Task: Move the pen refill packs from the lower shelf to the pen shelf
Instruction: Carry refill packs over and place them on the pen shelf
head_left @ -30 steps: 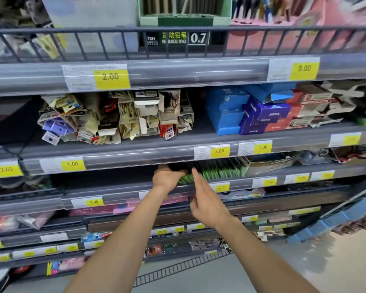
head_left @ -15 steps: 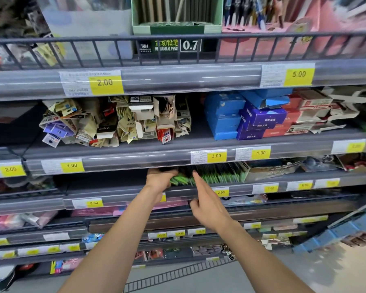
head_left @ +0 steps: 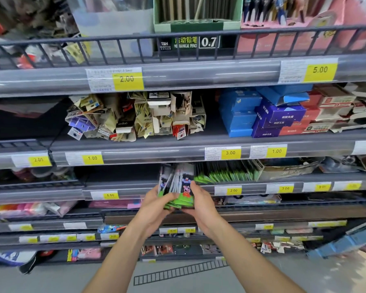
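Left hand (head_left: 154,205) and right hand (head_left: 200,205) both clamped on a fanned stack of packs (head_left: 178,187), one on each side, held just in front of the lower shelf (head_left: 135,188) edge. More green packs (head_left: 226,173) upright on that shelf, right of the stack.
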A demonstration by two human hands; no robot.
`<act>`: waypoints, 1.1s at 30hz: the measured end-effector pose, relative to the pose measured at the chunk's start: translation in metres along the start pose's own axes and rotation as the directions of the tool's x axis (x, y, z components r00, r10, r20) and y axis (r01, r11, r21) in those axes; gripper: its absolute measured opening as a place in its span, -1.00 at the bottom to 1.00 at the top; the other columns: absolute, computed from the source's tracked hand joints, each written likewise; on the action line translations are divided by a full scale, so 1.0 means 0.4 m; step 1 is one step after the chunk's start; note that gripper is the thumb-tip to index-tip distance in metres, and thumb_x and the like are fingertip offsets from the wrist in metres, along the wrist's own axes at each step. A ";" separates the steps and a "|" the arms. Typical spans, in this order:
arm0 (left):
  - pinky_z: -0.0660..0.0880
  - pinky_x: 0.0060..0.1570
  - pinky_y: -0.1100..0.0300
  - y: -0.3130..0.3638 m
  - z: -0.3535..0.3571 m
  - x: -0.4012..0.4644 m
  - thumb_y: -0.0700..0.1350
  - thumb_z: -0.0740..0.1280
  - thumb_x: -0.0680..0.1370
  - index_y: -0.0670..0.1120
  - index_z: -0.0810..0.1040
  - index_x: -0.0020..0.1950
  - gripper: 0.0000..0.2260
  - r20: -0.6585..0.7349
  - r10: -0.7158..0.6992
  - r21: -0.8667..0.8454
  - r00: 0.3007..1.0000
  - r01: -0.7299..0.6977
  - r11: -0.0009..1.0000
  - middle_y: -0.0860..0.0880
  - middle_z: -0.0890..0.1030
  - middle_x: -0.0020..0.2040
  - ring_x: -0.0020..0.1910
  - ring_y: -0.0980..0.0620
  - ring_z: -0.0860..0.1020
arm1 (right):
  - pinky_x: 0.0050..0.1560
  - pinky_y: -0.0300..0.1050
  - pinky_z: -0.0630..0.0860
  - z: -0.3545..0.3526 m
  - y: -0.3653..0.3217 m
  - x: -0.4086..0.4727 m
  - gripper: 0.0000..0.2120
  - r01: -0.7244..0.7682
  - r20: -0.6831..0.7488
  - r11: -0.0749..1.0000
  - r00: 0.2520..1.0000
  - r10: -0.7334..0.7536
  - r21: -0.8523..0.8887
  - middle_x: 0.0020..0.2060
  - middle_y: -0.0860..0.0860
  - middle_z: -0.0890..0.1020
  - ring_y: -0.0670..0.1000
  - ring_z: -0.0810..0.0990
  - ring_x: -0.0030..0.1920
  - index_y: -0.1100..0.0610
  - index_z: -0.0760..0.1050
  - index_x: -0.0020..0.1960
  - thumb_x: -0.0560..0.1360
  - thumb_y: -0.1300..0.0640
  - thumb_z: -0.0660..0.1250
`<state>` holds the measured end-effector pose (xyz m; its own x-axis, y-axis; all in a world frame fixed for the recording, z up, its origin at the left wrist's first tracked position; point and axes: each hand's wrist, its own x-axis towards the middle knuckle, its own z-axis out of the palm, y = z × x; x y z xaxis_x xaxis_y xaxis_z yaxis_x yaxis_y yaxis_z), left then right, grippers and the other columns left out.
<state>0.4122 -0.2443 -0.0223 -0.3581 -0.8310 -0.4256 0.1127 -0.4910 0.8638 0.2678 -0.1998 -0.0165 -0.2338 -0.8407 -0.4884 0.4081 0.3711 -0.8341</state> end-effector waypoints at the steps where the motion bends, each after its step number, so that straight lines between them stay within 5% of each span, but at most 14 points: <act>1: 0.60 0.03 0.03 -0.007 0.000 -0.014 -0.31 0.47 0.56 -0.22 0.52 0.39 -0.60 0.036 -0.006 -0.005 0.999 0.006 1.000 -0.21 0.75 0.15 0.04 -0.08 0.73 | 0.17 0.12 0.62 0.008 0.001 -0.005 -0.86 0.010 0.009 1.000 1.000 -0.010 -0.009 0.04 0.03 0.72 0.07 0.71 0.06 -0.03 0.54 0.10 0.69 -0.02 0.21; 4: 0.65 0.10 -0.01 -0.023 0.000 -0.050 -0.32 0.38 0.58 -0.14 0.51 0.43 -0.60 0.105 -0.017 -0.058 0.994 0.023 0.998 -0.24 0.71 0.22 0.15 -0.16 0.71 | 0.17 0.03 0.61 0.027 0.017 -0.019 -0.85 0.060 0.031 0.997 0.998 -0.058 -0.038 0.01 -0.05 0.75 0.00 0.72 0.08 -0.07 0.57 0.09 0.69 0.08 0.22; 7: 0.64 0.18 -0.16 -0.018 -0.004 -0.082 -0.33 0.33 0.61 -0.14 0.50 0.44 -0.60 0.147 -0.035 -0.137 0.988 0.056 0.989 -0.28 0.68 0.27 0.23 -0.24 0.68 | -0.17 -0.32 0.59 0.038 0.034 -0.053 -0.81 0.091 0.068 0.996 0.994 -0.089 -0.023 -0.13 -0.33 0.72 -0.27 0.70 -0.10 -0.20 0.54 0.03 0.69 0.06 0.24; 10: 0.61 0.25 -0.21 0.004 -0.006 -0.115 -0.15 0.34 0.66 -0.16 0.54 0.44 -0.66 0.169 -0.091 -0.178 0.982 0.121 0.977 -0.24 0.69 0.28 0.29 -0.26 0.65 | -0.19 -0.44 0.54 0.042 0.047 -0.093 -0.79 0.121 0.068 0.993 0.990 -0.120 -0.013 0.07 -0.31 0.64 -0.36 0.65 -0.05 -0.25 0.49 0.23 0.68 0.03 0.26; 13: 0.51 0.38 -0.20 0.011 0.007 -0.142 0.13 0.17 0.74 0.01 0.65 0.38 -0.62 0.210 -0.130 -0.175 0.969 0.168 0.970 -0.19 0.66 0.35 0.37 -0.21 0.61 | -0.02 -0.31 0.60 0.038 0.070 -0.124 -0.74 0.209 0.086 0.978 0.974 -0.211 0.024 0.18 -0.13 0.70 -0.13 0.68 0.16 -0.23 0.61 0.24 0.64 0.02 0.27; 17: 0.54 0.37 -0.17 -0.012 0.044 -0.156 0.21 0.10 0.72 0.02 0.71 0.30 -0.53 0.216 -0.190 -0.169 0.958 0.228 0.959 -0.19 0.67 0.35 0.31 -0.18 0.65 | 0.06 -0.17 0.62 0.017 0.089 -0.174 -0.70 0.294 -0.013 0.951 0.956 -0.294 0.092 0.20 -0.04 0.70 0.00 0.67 0.21 -0.17 0.62 0.26 0.56 0.01 0.31; 21: 0.55 0.34 -0.25 -0.029 0.074 -0.162 0.16 0.20 0.72 0.00 0.68 0.35 -0.61 0.378 -0.215 -0.111 0.901 0.274 0.955 -0.18 0.66 0.36 0.33 -0.22 0.64 | 0.23 0.06 0.58 -0.038 0.076 -0.232 -0.69 0.300 -0.088 0.951 0.952 -0.294 0.069 0.20 -0.05 0.70 0.02 0.67 0.22 -0.22 0.62 0.25 0.55 -0.03 0.30; 25: 0.68 0.09 -0.13 -0.055 0.163 -0.166 -0.01 0.52 0.49 -0.08 0.69 0.31 -0.60 0.506 -0.259 -0.025 0.823 0.314 0.949 -0.18 0.73 0.18 0.07 -0.14 0.73 | 0.03 -0.26 0.62 -0.105 0.070 -0.290 -0.74 0.325 -0.207 0.944 0.928 -0.309 0.048 0.16 -0.08 0.72 -0.07 0.70 0.15 -0.13 0.62 0.29 0.66 0.06 0.29; 27: 0.66 -0.10 0.02 -0.087 0.228 -0.179 -0.11 0.56 0.39 -0.12 0.70 0.27 -0.56 0.503 -0.285 0.029 0.816 0.314 0.949 -0.18 0.74 0.08 -0.05 -0.11 0.73 | 0.02 -0.22 0.64 -0.140 0.073 -0.320 -0.76 0.356 -0.327 0.929 0.894 -0.306 0.103 0.12 -0.02 0.74 -0.04 0.71 0.12 -0.04 0.64 0.27 0.66 0.09 0.30; 30: 0.56 0.15 -0.06 -0.122 0.335 -0.215 -0.15 0.56 0.39 -0.10 0.72 0.25 -0.59 0.502 -0.305 0.097 0.809 0.297 0.950 -0.19 0.74 0.15 0.05 -0.13 0.71 | 0.26 0.11 0.58 -0.212 0.073 -0.370 -0.81 0.379 -0.497 0.895 0.838 -0.225 0.234 0.16 0.06 0.72 0.07 0.69 0.17 0.01 0.65 0.20 0.61 0.07 0.37; 33: 0.60 0.14 -0.02 -0.144 0.436 -0.258 -0.15 0.56 0.42 -0.06 0.76 0.19 -0.67 0.539 -0.292 0.137 0.790 0.260 0.956 -0.16 0.76 0.11 0.03 -0.08 0.72 | 0.24 0.11 0.55 -0.303 0.060 -0.434 -0.80 0.445 -0.527 0.864 0.805 -0.271 0.235 0.12 0.09 0.72 0.09 0.69 0.13 0.06 0.68 0.15 0.62 0.06 0.33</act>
<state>0.2811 -0.0849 0.0188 -0.8151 -0.3726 -0.4435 -0.1124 -0.6494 0.7521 0.2111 0.0026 0.0172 -0.7642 -0.5699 -0.3020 0.4560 -0.1464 -0.8779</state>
